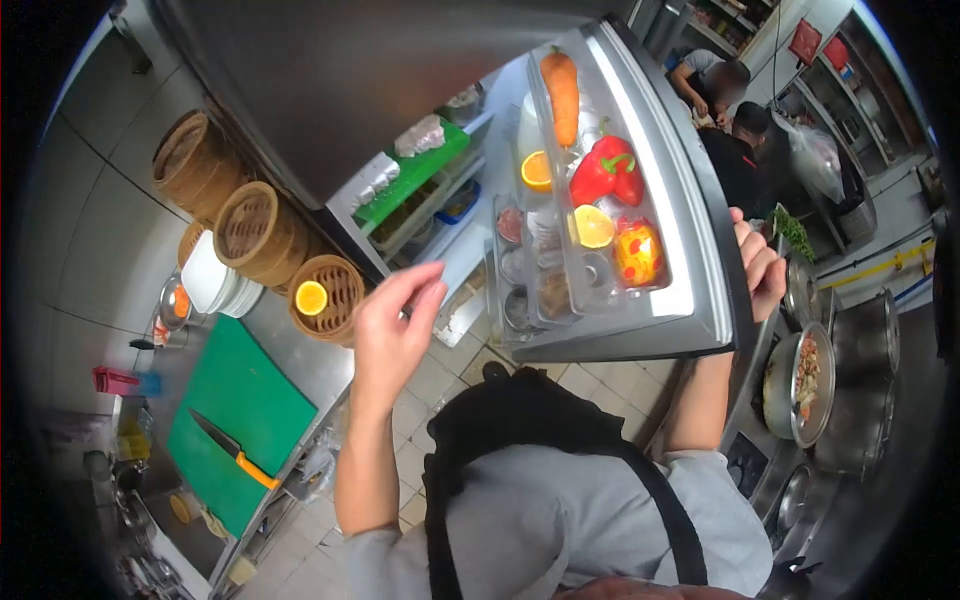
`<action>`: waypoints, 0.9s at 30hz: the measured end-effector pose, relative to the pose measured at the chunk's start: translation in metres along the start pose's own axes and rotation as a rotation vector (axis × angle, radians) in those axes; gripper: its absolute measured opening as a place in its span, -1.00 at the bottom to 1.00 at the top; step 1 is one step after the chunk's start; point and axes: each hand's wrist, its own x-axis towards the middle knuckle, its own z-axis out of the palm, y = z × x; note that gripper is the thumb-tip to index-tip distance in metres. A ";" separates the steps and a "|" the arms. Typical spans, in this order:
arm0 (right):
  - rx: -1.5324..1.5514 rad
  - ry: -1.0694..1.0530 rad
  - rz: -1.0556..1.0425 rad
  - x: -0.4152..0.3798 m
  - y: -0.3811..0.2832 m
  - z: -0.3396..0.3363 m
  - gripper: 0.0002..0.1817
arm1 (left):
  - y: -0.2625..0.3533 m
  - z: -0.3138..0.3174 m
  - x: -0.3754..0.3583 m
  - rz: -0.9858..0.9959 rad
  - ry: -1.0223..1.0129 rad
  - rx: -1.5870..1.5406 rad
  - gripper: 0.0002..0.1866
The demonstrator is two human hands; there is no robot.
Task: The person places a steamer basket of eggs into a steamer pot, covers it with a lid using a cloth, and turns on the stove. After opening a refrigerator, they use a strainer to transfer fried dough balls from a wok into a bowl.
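My right hand [757, 262] is curled round the outer edge of the open fridge door [690, 200]. My left hand [397, 318] is raised before the open fridge, fingers apart and nothing in them. The door shelves hold a carrot [563, 97], a red pepper [607, 172], two cut citrus halves and a wrapped yellow and red item [637, 252]. Inside the fridge, a green board [413, 177] bears foil-wrapped pieces. Just left of my left hand, a cut orange half [311, 297] rests on a bamboo steamer [330, 277].
A green cutting board [240, 390] with an orange-handled knife [236, 450] lies on the left counter. Behind it stand white plates [212, 280] and stacked steamers [255, 235]. Two other people [715, 80] are at the upper right. At right, a large pot [798, 385] holds chopped food.
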 end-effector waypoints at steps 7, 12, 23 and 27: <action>0.134 0.020 0.178 0.019 -0.020 -0.066 -0.38 | -0.028 0.044 0.009 0.018 -0.149 0.072 -0.70; 0.157 -0.066 0.267 0.033 -0.028 -0.105 -0.34 | -0.120 0.025 -0.080 -0.258 -0.193 0.181 -0.66; 0.086 -0.062 0.321 0.044 -0.032 -0.150 -0.34 | -0.289 -0.037 -0.516 -0.982 -0.050 0.497 -0.76; 0.135 0.055 0.266 0.040 -0.030 -0.093 -0.33 | -0.264 -0.045 -0.591 -1.157 -0.089 0.308 -0.74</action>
